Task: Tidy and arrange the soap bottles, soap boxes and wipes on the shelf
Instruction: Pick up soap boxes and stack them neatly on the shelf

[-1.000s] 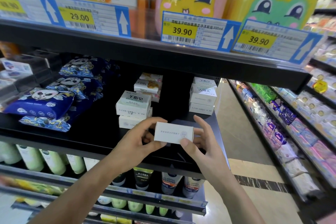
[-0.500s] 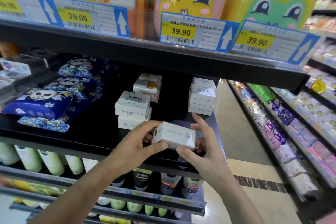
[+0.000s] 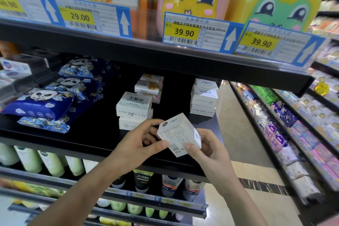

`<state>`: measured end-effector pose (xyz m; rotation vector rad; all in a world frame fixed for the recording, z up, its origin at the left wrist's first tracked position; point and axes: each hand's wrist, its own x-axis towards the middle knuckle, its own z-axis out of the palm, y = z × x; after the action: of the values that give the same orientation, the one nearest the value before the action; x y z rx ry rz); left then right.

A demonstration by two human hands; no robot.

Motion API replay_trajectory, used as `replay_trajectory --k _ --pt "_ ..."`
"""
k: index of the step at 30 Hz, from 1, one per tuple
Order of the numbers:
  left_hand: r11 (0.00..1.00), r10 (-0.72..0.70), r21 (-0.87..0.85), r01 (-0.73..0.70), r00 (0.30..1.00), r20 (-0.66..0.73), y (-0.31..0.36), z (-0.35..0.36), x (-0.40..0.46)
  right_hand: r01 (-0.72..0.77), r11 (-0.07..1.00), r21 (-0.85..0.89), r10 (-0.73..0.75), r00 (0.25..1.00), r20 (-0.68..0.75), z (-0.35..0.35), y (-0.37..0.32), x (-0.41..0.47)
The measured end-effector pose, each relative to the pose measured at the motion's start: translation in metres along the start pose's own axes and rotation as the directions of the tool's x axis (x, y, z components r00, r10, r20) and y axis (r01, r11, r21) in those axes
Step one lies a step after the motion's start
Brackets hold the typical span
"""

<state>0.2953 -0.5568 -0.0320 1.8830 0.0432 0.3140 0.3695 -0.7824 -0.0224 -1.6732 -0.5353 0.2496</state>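
Three groups of stock on one black shelf (image 3: pixel 60 139), listed from its left end to its right end.

Panda-print wipes packs (image 3: pixel 39 105): dark blue soft packs, piled and overlapping at the left end, running from the front edge toward the back. Pile is slumped, likely because the packs are soft and will not stack square.

Middle soap-box stack (image 3: pixel 134 107): white boxes, two high, near the shelf's middle, printed face up and forward so the label reads from the aisle. Behind it, toward the back edge, a stack of orange-printed soap boxes (image 3: pixel 149 87).

Left hand (image 3: pixel 135 139): thumb and curled fingers pinch the left corner of the held soap box (image 3: pixel 178 134).

Held soap box: white, tilted on a corner, small-print and barcode panel toward the camera. It sits in the air over the front edge, right of centre, clear of every stack. Probable reason: being turned to find the display face before shelving.

Right hand (image 3: pixel 205 150): thumb on the lower edge of the box, fingers curled behind it, sharing the grip.

Right soap-box stack (image 3: pixel 203 97): white boxes at the shelf's right end, several high, one lettered upside down.
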Motion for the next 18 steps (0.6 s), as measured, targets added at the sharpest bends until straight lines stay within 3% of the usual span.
replay_trajectory --k 18 --pt "0.999 -0.037 -0.041 0.036 0.999 -0.022 0.0031 0.0003 -0.0026 -0.027 0.992 0.122 0.032 0.999 -0.041 0.0032 -0.0088 0.0019"
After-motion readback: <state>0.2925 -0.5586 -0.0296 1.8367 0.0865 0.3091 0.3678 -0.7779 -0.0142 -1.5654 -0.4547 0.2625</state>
